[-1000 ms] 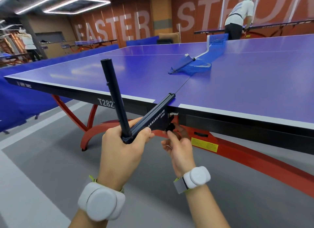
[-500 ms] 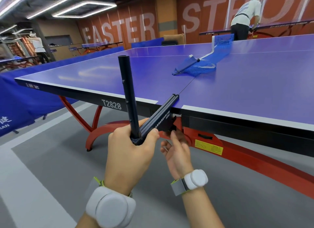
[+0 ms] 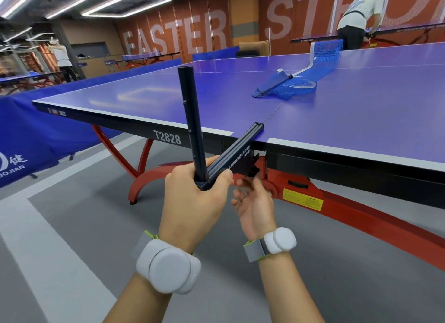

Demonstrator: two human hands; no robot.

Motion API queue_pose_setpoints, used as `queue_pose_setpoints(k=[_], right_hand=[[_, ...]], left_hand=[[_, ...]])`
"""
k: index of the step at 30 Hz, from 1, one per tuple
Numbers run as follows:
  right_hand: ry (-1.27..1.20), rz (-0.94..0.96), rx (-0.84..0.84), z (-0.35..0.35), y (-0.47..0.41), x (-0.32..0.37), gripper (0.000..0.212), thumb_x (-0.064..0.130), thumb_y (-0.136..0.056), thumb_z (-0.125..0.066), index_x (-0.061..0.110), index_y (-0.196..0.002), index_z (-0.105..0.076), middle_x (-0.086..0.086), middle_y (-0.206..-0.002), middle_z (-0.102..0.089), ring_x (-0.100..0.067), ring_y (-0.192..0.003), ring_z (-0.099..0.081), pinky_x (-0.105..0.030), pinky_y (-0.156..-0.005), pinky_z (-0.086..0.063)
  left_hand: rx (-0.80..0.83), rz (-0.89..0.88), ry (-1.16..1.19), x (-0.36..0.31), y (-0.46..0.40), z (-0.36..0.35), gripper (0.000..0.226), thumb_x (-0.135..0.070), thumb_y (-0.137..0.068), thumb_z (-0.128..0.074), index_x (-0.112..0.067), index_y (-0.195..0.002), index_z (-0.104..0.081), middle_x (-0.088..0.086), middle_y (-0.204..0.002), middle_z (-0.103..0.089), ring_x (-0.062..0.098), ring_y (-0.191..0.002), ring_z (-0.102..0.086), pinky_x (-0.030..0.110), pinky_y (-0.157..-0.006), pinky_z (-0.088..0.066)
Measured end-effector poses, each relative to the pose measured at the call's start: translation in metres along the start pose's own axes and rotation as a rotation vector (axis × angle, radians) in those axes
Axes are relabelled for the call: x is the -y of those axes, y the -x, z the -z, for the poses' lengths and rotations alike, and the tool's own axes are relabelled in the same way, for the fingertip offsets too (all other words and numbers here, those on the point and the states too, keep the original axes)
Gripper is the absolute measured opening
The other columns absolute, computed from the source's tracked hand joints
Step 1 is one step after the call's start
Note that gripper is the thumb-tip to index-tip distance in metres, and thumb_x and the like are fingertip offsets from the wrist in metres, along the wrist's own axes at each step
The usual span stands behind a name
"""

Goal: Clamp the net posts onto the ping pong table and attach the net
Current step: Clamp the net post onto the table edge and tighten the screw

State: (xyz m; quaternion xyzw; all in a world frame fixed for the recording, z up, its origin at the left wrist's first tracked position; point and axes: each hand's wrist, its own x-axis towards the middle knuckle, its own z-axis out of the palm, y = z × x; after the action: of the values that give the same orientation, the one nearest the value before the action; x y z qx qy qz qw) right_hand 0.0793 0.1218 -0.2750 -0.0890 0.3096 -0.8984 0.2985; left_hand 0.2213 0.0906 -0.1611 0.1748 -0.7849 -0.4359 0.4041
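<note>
The net post (image 3: 192, 120) is gripped at its base by the left hand (image 3: 195, 202) at the blue table's (image 3: 361, 120) near edge; the clamp screw (image 3: 254, 171) beneath is pinched by the right hand (image 3: 255, 202); the blue net (image 3: 296, 82) is heaped mid-table.

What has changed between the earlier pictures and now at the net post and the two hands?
Little changed. The right hand, under the table edge at the clamp screw, shifted its fingers slightly, as if turning it. The left hand keeps gripping the base of the net post, whose arm stays on the table edge. The net lies where it was.
</note>
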Motion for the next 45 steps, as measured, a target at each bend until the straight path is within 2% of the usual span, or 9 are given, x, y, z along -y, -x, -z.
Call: queue_pose_setpoints(k=[7, 10, 14, 21, 28, 34, 38, 41, 45], right_hand=[[-0.159, -0.077, 0.091, 0.008, -0.001, -0.007, 0.039, 0.037, -0.101, -0.047, 0.014, -0.131, -0.056, -0.006, -0.102, -0.069, -0.016, -0.069, -0.056, -0.027, -0.060, -0.044], [-0.246, -0.055, 0.085, 0.005, -0.003, -0.004, 0.037, 0.030, -0.091, -0.058, 0.014, -0.125, -0.061, -0.004, -0.099, -0.070, -0.014, -0.068, -0.059, -0.024, -0.055, -0.046], [-0.251, -0.047, 0.081, 0.004, -0.014, -0.008, 0.030, 0.031, -0.087, -0.059, 0.011, -0.109, -0.063, -0.001, -0.083, -0.062, -0.016, -0.072, -0.051, -0.024, -0.055, -0.040], [-0.155, -0.082, 0.118, -0.003, -0.025, -0.005, 0.051, 0.065, -0.080, -0.058, 0.016, -0.091, -0.048, 0.002, -0.066, -0.034, -0.013, -0.056, -0.027, -0.027, -0.050, -0.027], [-0.086, 0.164, -0.018, 0.002, -0.018, -0.024, 0.044, 0.034, -0.102, -0.046, -0.005, -0.120, -0.058, -0.017, -0.092, -0.059, -0.018, -0.057, -0.046, -0.030, -0.052, -0.034], [-0.178, -0.025, 0.086, 0.002, -0.021, -0.005, 0.026, 0.036, -0.099, -0.039, 0.015, -0.095, -0.052, 0.000, -0.071, -0.043, -0.014, -0.057, -0.033, -0.028, -0.052, -0.025], [-0.199, -0.206, 0.177, 0.008, -0.032, 0.009, 0.030, 0.047, -0.087, -0.054, 0.018, -0.086, -0.044, 0.002, -0.064, -0.028, -0.012, -0.052, -0.023, -0.024, -0.042, -0.025], [-0.081, -0.051, 0.084, 0.005, -0.028, -0.004, 0.035, 0.047, -0.094, -0.046, 0.012, -0.098, -0.053, -0.003, -0.070, -0.048, -0.014, -0.051, -0.033, -0.027, -0.045, -0.026], [0.059, 0.122, -0.011, 0.001, -0.023, -0.021, 0.059, 0.049, -0.100, -0.040, -0.001, -0.126, -0.058, -0.009, -0.097, -0.066, -0.015, -0.058, -0.048, -0.031, -0.049, -0.027]], left_hand=[[-0.018, -0.010, -0.044, -0.001, 0.000, -0.001, 0.011, -0.029, -0.086, -0.069, -0.027, -0.096, -0.073, 0.016, -0.074, -0.077, 0.041, -0.079, -0.077, 0.058, -0.081, -0.066], [-0.017, -0.010, -0.054, -0.001, 0.001, 0.000, 0.008, -0.030, -0.087, -0.070, -0.024, -0.090, -0.075, 0.023, -0.077, -0.075, 0.040, -0.078, -0.077, 0.058, -0.079, -0.066], [-0.025, -0.010, -0.079, -0.005, 0.004, -0.002, 0.031, -0.014, -0.093, -0.072, -0.036, -0.072, -0.073, 0.000, -0.071, -0.081, 0.011, -0.071, -0.081, 0.048, -0.081, -0.068], [-0.021, -0.037, -0.087, -0.007, 0.001, -0.002, 0.022, -0.009, -0.094, -0.070, -0.031, -0.092, -0.073, -0.006, -0.073, -0.081, 0.016, -0.073, -0.081, 0.047, -0.082, -0.068], [-0.023, -0.027, -0.103, -0.003, 0.000, 0.002, 0.013, -0.020, -0.092, -0.069, -0.008, -0.088, -0.074, 0.019, -0.074, -0.076, 0.041, -0.077, -0.075, 0.056, -0.077, -0.065], [-0.006, -0.013, -0.089, -0.010, 0.001, -0.001, 0.014, -0.009, -0.093, -0.070, -0.008, -0.084, -0.081, -0.001, -0.069, -0.080, 0.011, -0.065, -0.078, 0.017, -0.071, -0.062], [-0.030, -0.026, -0.098, -0.008, -0.002, 0.000, 0.016, -0.019, -0.091, -0.071, -0.004, -0.089, -0.077, 0.017, -0.071, -0.077, 0.032, -0.068, -0.076, 0.042, -0.075, -0.067], [-0.027, -0.011, -0.089, -0.010, -0.002, 0.000, 0.012, -0.013, -0.092, -0.071, -0.004, -0.087, -0.078, 0.008, -0.068, -0.079, 0.022, -0.066, -0.079, 0.039, -0.076, -0.067], [-0.015, -0.014, -0.100, -0.007, -0.003, 0.001, 0.014, -0.017, -0.091, -0.070, -0.005, -0.087, -0.075, 0.016, -0.072, -0.077, 0.037, -0.076, -0.076, 0.050, -0.078, -0.066]])
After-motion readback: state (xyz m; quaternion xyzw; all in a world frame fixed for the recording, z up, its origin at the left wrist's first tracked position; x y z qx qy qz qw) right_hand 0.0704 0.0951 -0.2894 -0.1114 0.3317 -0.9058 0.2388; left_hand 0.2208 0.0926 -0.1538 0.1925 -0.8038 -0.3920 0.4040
